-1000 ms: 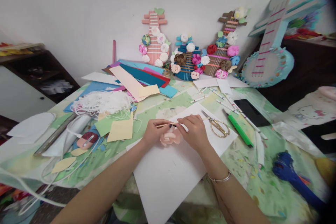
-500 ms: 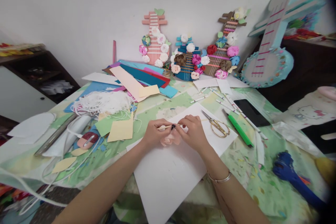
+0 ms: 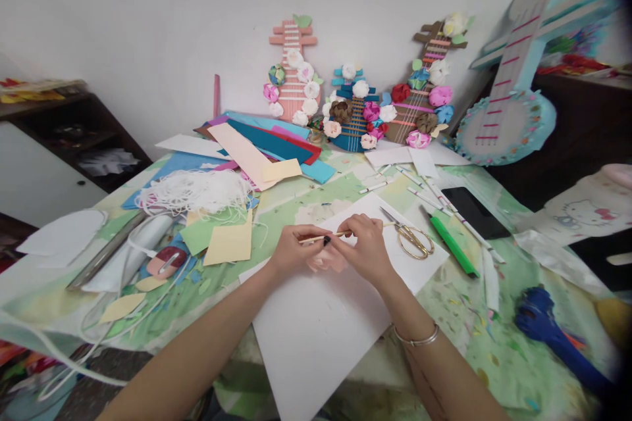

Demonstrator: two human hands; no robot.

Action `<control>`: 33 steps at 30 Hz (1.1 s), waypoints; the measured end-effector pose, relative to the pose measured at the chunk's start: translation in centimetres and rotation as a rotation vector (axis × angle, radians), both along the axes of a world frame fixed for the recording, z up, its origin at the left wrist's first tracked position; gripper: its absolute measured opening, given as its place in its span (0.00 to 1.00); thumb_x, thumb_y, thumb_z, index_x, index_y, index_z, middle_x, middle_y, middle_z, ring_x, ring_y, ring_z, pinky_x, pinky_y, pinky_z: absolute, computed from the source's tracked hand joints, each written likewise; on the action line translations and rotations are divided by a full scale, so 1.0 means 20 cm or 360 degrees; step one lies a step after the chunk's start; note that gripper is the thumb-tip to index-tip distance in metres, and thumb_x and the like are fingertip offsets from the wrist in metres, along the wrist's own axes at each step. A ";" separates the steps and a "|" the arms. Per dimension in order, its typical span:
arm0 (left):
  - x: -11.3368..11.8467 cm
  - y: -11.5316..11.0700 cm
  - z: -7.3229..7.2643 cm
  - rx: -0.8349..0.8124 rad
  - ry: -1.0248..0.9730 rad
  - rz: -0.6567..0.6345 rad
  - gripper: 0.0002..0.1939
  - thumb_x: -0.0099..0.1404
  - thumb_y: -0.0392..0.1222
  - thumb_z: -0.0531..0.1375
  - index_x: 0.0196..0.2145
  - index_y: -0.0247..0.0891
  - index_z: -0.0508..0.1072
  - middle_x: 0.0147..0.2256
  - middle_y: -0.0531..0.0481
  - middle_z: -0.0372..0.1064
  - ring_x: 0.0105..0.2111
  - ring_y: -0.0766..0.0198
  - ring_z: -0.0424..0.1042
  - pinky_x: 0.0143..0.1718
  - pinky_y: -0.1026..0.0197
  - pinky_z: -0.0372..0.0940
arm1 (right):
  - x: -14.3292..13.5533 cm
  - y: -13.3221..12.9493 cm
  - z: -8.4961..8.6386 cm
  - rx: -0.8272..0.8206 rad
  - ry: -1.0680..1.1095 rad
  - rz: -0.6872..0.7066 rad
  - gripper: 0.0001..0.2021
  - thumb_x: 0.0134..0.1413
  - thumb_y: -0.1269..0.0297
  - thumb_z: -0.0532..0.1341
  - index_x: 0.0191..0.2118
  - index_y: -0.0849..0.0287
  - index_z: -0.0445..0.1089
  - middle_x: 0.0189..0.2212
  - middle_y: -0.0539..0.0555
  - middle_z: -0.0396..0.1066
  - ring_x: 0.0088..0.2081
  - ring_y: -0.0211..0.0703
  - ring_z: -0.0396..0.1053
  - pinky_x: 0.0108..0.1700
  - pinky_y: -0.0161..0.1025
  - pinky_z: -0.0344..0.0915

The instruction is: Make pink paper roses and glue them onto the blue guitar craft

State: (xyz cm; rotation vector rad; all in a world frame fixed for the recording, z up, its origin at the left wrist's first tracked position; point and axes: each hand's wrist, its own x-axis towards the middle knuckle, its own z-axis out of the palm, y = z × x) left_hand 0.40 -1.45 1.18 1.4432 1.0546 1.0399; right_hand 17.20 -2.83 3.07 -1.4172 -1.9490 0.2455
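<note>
Above a white sheet (image 3: 316,335), my left hand (image 3: 296,251) and my right hand (image 3: 364,247) meet with fingers pinched. A thin wooden stick (image 3: 340,234) runs between them, its right end passing beyond my right hand. My left hand grips the stick's left part, my right hand its middle. Pale pink crepe paper (image 3: 326,259) hangs between and under the fingertips, touching both hands. Something small and dark (image 3: 326,241) shows at my left thumb tip. Gold scissors (image 3: 415,241) lie on the sheet, right of my right hand.
A green cutter (image 3: 453,247), a black phone (image 3: 474,212) and a blue glue gun (image 3: 553,329) lie to the right. White cord (image 3: 195,192) and coloured paper (image 3: 228,243) are at the left. Flower-covered paper instruments (image 3: 352,120) lean against the wall.
The stick has shifted and more of it shows between my fingers and beyond my right hand. The pink paper sits a little more hidden under my hands.
</note>
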 end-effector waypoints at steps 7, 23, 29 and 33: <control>-0.01 0.00 0.00 0.0003 -0.0090 -0.0083 0.10 0.53 0.39 0.62 0.34 0.34 0.79 0.34 0.43 0.75 0.36 0.59 0.73 0.36 0.62 0.67 | 0.00 0.00 0.00 0.0023 -0.0010 -0.0003 0.11 0.52 0.58 0.59 0.26 0.58 0.62 0.27 0.49 0.66 0.35 0.40 0.62 0.41 0.41 0.46; -0.01 0.02 -0.02 0.0120 0.0089 0.0132 0.14 0.53 0.44 0.63 0.37 0.34 0.77 0.35 0.44 0.75 0.38 0.57 0.73 0.38 0.59 0.69 | 0.03 0.01 -0.03 0.0155 -0.0190 -0.0118 0.10 0.52 0.59 0.59 0.26 0.58 0.62 0.26 0.49 0.66 0.33 0.40 0.63 0.39 0.41 0.45; -0.02 0.02 -0.04 -0.0053 -0.0062 0.0060 0.17 0.51 0.46 0.65 0.39 0.35 0.76 0.38 0.43 0.74 0.37 0.56 0.74 0.27 0.61 0.72 | 0.01 0.01 -0.02 0.0164 -0.0147 -0.0167 0.10 0.50 0.61 0.60 0.25 0.58 0.61 0.25 0.48 0.66 0.33 0.40 0.62 0.39 0.42 0.45; -0.02 0.02 -0.04 -0.0119 -0.0149 0.0002 0.19 0.50 0.46 0.66 0.39 0.35 0.76 0.37 0.42 0.73 0.39 0.53 0.73 0.25 0.61 0.73 | 0.01 0.01 -0.03 0.0176 -0.0129 -0.0158 0.09 0.49 0.61 0.60 0.25 0.58 0.61 0.25 0.48 0.66 0.33 0.40 0.62 0.39 0.41 0.45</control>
